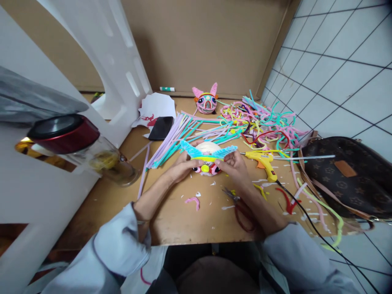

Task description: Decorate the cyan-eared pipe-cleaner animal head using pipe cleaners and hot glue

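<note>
Between both hands is a small pipe-cleaner animal head [206, 157] with blue fuzzy ears, a yellow band, a yellow nose and a pale round top. My left hand [182, 167] grips its left side, thumb laid along the front. On its right side, my right hand [234, 165] holds it in the same way, thumb near an eye. Scissors [241, 208] with dark red handles lie partly under my right forearm. To the right of my right hand rests a yellow hot glue gun [263, 161] with a glue stick in its back.
A finished-looking pink-eared head [206, 101] stands at the back. Pipe cleaners lie in a bundle [171, 141] and a tangled heap [260, 118]. A phone [161, 128], a glass bottle [82, 143] and a brown bag [349, 175] flank the work. The black cord [301, 208] runs off right.
</note>
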Demonstrator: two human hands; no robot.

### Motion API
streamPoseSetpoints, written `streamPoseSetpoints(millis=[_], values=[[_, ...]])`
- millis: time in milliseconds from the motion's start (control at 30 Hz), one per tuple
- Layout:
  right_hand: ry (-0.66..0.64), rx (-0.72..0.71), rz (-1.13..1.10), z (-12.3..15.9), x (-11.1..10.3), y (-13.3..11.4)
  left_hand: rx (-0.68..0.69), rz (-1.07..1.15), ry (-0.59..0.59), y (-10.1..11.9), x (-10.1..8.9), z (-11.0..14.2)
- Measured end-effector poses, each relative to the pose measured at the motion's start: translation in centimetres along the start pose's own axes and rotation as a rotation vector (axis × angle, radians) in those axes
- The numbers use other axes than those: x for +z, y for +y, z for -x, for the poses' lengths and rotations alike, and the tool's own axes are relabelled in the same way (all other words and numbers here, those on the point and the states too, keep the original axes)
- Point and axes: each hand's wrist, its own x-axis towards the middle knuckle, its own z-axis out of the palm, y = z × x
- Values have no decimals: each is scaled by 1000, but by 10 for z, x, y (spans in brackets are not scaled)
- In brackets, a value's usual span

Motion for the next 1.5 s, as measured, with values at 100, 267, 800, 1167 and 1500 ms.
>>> streamPoseSetpoints(millis=[100, 267, 800, 1167, 1500], values=[[11, -4, -28, -2, -1, 1, 5, 30, -24, 0, 0, 0], [-11, -15, -36, -1, 0, 1, 23, -26, 13, -3, -2, -1], [43, -42, 41, 6, 7, 1, 45, -186, 16, -12, -12, -1], [-22, -38, -6, 5, 5, 4, 77, -230, 51, -10, -10, -1], [-5, -13, -6, 3, 4, 2, 17, -7, -63, -5, -8, -2]])
